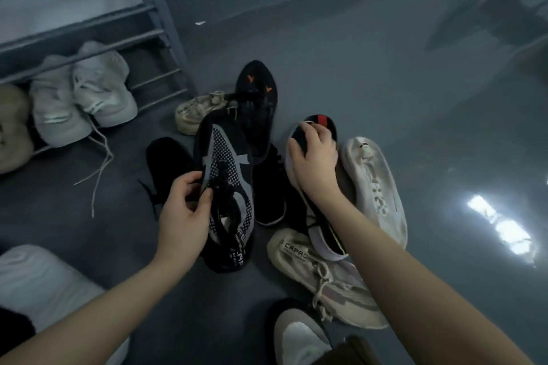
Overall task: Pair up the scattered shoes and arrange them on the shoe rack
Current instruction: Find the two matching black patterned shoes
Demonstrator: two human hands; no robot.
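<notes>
**Scattered shoes on grey floor, both hands engaged**

Nearest: a grey-and-white shoe toe (299,335) at the bottom edge. Just beyond it, a beige laced sneaker (323,278) printed "CAPAC", lying on its side.

Left hand (185,216): fingers closed in a pinch on the laces of a black-and-grey knit sneaker (226,187), which is lifted toe-away over the pile.

Right hand (314,160): curled, palm down, gripping the toe end of a black shoe with a red stripe (321,123). Beside it to the right, a cream knit sneaker (376,187) lies on the floor.

Middle: two plain black shoes (267,192) partly hidden under the held sneaker; a black sneaker with orange marks (258,98); a beige sneaker (198,111) touching it.

Farthest, left: grey metal shoe rack (160,9); on its lowest tier, a pair of white sneakers (86,98), laces trailing onto the floor, and a tan shoe (12,127) at the frame edge.
</notes>
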